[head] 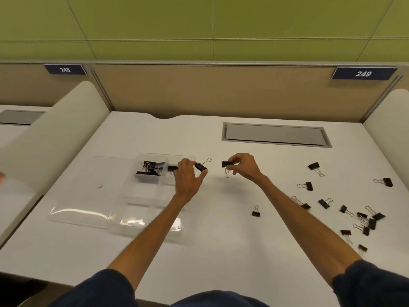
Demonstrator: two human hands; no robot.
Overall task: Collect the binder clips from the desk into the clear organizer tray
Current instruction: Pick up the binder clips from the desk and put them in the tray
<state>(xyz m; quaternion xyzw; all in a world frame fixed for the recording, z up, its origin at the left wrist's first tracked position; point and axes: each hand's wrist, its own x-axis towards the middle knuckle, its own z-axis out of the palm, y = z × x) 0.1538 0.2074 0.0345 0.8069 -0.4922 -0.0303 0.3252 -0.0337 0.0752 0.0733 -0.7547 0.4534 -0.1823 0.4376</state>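
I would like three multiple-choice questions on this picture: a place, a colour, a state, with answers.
1. Where in the clear organizer tray do binder clips already lie? A near end B far end C middle
2. What colour are the clip bodies? A silver B green C black
3. What does the left hand hold? A one clip B nothing C a pen
Answers: B, they sit in the far compartments; C, every body is black; A, its fingers pinch a clip.

Both forearms stretched toward mid-frame; the left hand [188,181] pinched a binder clip [201,167], the right hand [243,166] a second clip [226,164].
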